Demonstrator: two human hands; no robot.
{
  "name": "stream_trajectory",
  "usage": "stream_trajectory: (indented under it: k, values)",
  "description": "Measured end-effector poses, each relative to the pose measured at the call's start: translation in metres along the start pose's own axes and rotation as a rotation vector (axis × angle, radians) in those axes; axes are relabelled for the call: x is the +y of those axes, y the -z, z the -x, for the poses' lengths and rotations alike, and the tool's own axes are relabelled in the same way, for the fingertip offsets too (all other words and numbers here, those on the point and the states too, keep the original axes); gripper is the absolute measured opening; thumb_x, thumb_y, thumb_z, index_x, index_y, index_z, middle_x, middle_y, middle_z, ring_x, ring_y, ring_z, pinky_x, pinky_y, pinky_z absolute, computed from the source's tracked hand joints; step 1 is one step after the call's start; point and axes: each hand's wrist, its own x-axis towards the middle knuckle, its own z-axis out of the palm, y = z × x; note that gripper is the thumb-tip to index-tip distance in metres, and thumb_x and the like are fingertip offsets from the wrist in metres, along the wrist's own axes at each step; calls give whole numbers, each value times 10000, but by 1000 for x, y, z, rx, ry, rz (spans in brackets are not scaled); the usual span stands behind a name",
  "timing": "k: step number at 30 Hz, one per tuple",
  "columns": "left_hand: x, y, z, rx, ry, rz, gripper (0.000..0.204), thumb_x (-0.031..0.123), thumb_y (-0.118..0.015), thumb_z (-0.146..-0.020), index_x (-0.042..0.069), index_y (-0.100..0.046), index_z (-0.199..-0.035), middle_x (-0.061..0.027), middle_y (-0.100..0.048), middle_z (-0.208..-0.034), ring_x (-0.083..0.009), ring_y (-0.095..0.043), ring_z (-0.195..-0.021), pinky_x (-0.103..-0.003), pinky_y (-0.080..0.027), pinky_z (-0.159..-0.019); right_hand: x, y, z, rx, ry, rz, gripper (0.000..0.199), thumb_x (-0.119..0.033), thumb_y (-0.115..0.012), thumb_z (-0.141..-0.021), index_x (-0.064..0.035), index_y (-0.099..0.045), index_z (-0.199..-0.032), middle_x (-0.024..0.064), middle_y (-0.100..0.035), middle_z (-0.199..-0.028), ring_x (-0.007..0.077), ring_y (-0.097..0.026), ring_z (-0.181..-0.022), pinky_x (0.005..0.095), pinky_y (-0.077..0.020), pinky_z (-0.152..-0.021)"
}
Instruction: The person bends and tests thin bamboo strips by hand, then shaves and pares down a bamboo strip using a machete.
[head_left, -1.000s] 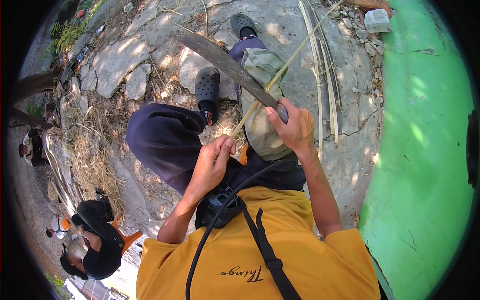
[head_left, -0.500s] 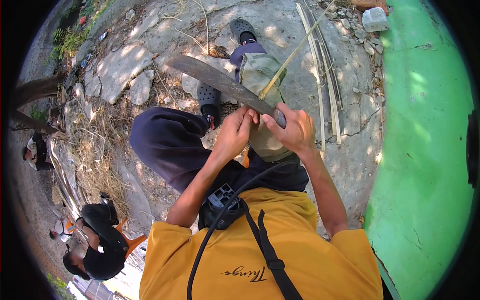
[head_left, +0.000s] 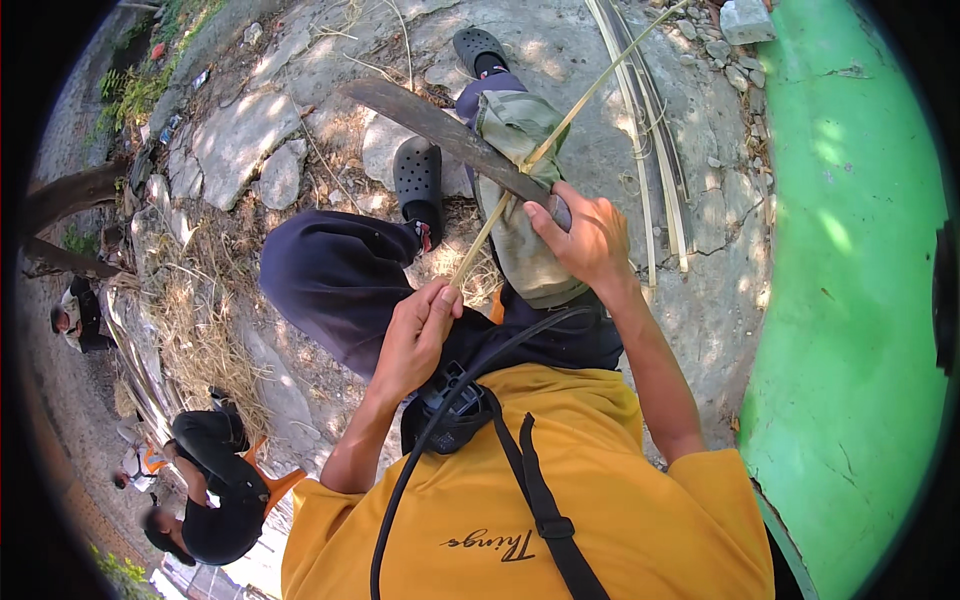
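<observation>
Left fingers (head_left: 441,302) pinch the strip (head_left: 482,240), apart from the blade edge (head_left: 455,141).

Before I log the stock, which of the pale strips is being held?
The pale strip gripped in the left hand, crossing the curved blade. The other pale strips lie on the concrete, held by neither hand.

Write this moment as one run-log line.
Left hand: grips pale strip | Right hand: holds dark curved blade by its near end | Crossing: blade over strip | Grey-green cloth: beneath crossing
</observation>
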Motion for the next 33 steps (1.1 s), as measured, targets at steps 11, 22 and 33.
stream_trajectory:
  k: [11, 22, 33]
  values:
    - [10, 17, 4, -101, -2, -304, 233, 215, -507, -1158, 0, -591, -1130, -7, -516, -769, -63, -497, -635, -256, -415, -594, -3, 3, 2, -7, 34, -68, 540, -624, -637, -974, -89, -696, -946, 167, -690, -671, 441, -706, -680, 540, -538, -620]
    - [15, -14, -68, -131, 96, 97, 291, 272, -474, -1175, 32, -635, -1137, 77, -397, -694, -28, -320, -542, -228, -241, -477, -6, 15, 4, -73, 109, -127, 479, -488, -662, -1001, -10, -652, -1025, 198, -663, -671, 437, -678, -650, 530, -508, -620]
    - [5, -43, -99, -114, 58, 255, 348, 312, -471, -1177, 74, -585, -950, 97, -377, -663, -17, -304, -537, -240, -235, -484, -2, 11, -4, -127, 87, 9, 689, -738, -686, -899, -50, -684, -873, 223, -661, -616, 447, -720, -653, 528, -565, -603]
